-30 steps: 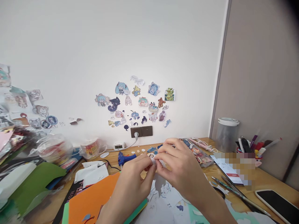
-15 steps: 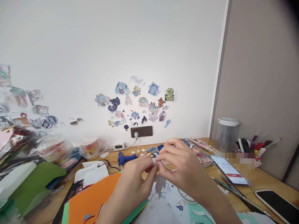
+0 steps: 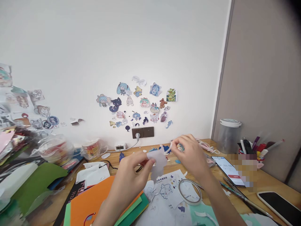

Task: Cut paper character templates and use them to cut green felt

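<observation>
My left hand (image 3: 131, 175) pinches a white paper piece (image 3: 160, 161) between thumb and forefinger, above the desk. Fingers of my right hand (image 3: 189, 155) close on the end of a thin white strip (image 3: 167, 148), which stretches towards the upper edge of that piece. Whether the strip is still joined to it I cannot tell. Below lies a printed sheet (image 3: 175, 177) with blue line drawings. On its right side rests a narrow roll of tape (image 3: 200, 196), shaped like a ring.
Orange paper (image 3: 94, 197) and green sheets (image 3: 131, 208) lie at front left. A blue glue gun (image 3: 121, 156) is partly hidden behind my left hand. Two phones, one showing a timer (image 3: 228, 171), the other dark (image 3: 281, 207), and a pen (image 3: 244, 199) are on the right.
My hands have moved apart; the right went up and right, drawing out the thin strip. The white paper piece now shows in my left hand, and the tape roll is uncovered.
</observation>
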A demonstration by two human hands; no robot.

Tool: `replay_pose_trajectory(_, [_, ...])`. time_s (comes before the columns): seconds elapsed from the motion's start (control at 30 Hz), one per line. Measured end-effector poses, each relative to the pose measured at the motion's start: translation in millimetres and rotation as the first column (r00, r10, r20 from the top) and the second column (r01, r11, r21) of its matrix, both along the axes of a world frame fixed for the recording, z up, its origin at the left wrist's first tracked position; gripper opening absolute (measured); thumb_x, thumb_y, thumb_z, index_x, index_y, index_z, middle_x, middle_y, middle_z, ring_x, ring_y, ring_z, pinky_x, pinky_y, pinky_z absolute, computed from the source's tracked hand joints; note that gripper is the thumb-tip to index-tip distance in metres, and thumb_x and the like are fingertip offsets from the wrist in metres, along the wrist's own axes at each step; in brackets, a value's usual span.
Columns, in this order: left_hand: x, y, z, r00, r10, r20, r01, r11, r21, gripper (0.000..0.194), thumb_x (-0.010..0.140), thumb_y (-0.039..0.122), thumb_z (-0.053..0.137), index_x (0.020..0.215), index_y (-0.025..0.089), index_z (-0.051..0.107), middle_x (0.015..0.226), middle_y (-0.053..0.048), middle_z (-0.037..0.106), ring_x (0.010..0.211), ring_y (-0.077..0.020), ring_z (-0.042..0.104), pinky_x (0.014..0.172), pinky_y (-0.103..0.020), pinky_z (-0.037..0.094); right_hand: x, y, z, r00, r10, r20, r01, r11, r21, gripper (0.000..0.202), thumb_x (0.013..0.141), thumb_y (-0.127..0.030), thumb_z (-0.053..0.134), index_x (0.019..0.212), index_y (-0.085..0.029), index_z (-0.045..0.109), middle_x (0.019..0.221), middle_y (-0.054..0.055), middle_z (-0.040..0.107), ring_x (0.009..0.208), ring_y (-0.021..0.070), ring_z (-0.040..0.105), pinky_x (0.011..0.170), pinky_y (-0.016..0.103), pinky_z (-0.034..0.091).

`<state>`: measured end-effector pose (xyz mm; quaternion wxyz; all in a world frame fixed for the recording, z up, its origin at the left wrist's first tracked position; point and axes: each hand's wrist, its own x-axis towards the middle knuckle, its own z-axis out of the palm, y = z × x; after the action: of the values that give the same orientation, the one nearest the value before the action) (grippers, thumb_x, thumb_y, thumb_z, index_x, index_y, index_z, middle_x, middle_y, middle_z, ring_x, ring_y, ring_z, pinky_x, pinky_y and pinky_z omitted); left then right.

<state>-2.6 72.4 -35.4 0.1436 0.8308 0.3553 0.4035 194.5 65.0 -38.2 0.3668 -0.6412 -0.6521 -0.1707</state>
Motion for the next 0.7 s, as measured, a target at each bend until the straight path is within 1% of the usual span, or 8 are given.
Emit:
replay_pose_trajectory(0.1, [-3.1,1.4,3.4,0.993,0.019,0.12,-0.012,0.998,-0.054,0.026,0.084,0.029,0.048,0.063,0.018,0.058,0.061,0.0,0.059,0.06,-0.0141,0.052,0.056,-0.023,0.036,34.4,17.5,-21.6,0.988,-0.152,0.015,0.153,0.983,-0.104,0.023,0.076,-0.012,0.045,0.054,-0.018,0.051,0.068,0.008,0.062,0.077,0.0252,0.052,0.067,0.036,0.037])
replay_pose_trajectory(0.2, [-5.4,3.9,5.0,0.962,-0.043,0.27,0.108,0.967,-0.231,0.026,0.083,0.034,0.048,0.066,0.018,0.059,0.066,-0.001,0.061,0.065,-0.015,0.054,0.06,-0.023,0.04,57.2,26.1,-39.7,0.98,-0.2,0.013,0.199,0.961,-0.194,0.028,0.068,-0.005,0.044,0.042,-0.016,0.048,0.054,0.012,0.058,0.068,0.0273,0.053,0.06,0.036,0.035])
replay_pose_trajectory(0.3, [-4.7,9.3,2.9,0.909,-0.084,0.407,0.264,0.874,-0.408,0.026,0.082,0.036,0.05,0.065,0.018,0.057,0.065,0.0,0.058,0.063,-0.0122,0.051,0.06,-0.021,0.039,53.8,27.7,-41.2,0.998,-0.06,-0.028,0.05,0.963,-0.266,0.025,0.072,-0.008,0.044,0.054,-0.016,0.06,0.058,0.009,0.061,0.065,0.0224,0.055,0.059,0.033,0.039])
replay_pose_trajectory(0.4, [0.4,16.7,-4.1,0.832,-0.096,0.546,0.45,0.694,-0.563,0.023,0.08,0.034,0.053,0.065,0.016,0.057,0.064,0.001,0.053,0.059,-0.0098,0.047,0.056,-0.019,0.038,29.9,24.9,-29.9,0.965,0.22,-0.145,-0.255,0.917,-0.306,0.022,0.079,-0.018,0.049,0.091,-0.023,0.068,0.086,0.002,0.067,0.078,0.0152,0.06,0.066,0.025,0.046])
replay_pose_trajectory(0.43, [2.9,19.0,-7.3,0.802,-0.108,0.588,0.52,0.611,-0.597,0.022,0.08,0.032,0.053,0.066,0.016,0.057,0.064,0.001,0.051,0.059,-0.0092,0.047,0.055,-0.018,0.038,20.8,23.2,-25.8,0.906,0.339,-0.253,-0.406,0.864,-0.297,0.026,0.08,-0.021,0.051,0.102,-0.025,0.065,0.096,0.001,0.066,0.085,0.0141,0.06,0.07,0.023,0.047])
replay_pose_trajectory(0.5, [8.7,23.1,-14.0,0.751,-0.138,0.646,0.623,0.47,-0.625,0.02,0.081,0.03,0.052,0.069,0.015,0.056,0.068,0.001,0.05,0.061,-0.0084,0.048,0.057,-0.017,0.039,5.4,19.2,-19.3,0.656,0.518,-0.549,-0.7,0.69,-0.185,0.031,0.081,-0.025,0.054,0.111,-0.025,0.06,0.112,0.003,0.06,0.094,0.015,0.059,0.075,0.025,0.049])
replay_pose_trajectory(0.57, [14.8,25.5,-20.1,0.722,-0.171,0.67,0.674,0.394,-0.625,0.017,0.082,0.029,0.05,0.075,0.015,0.057,0.073,0.0,0.051,0.065,-0.0083,0.05,0.06,-0.018,0.041,-4.2,15.3,-15.8,0.399,0.561,-0.725,-0.837,0.546,-0.038,0.03,0.081,-0.026,0.057,0.11,-0.023,0.059,0.115,0.006,0.058,0.096,0.0168,0.058,0.074,0.027,0.05])
replay_pose_trajectory(0.7, [25.6,24.1,-27.4,0.72,-0.245,0.649,0.689,0.355,-0.631,0.015,0.078,0.028,0.044,0.073,0.016,0.053,0.063,0.001,0.047,0.051,-0.0085,0.048,0.057,-0.025,0.047,-9.5,10.1,-13.7,0.272,0.605,-0.748,-0.867,0.492,0.083,0.013,0.08,-0.028,0.06,0.089,-0.02,0.062,0.098,0.004,0.061,0.09,0.0156,0.058,0.077,0.028,0.048])
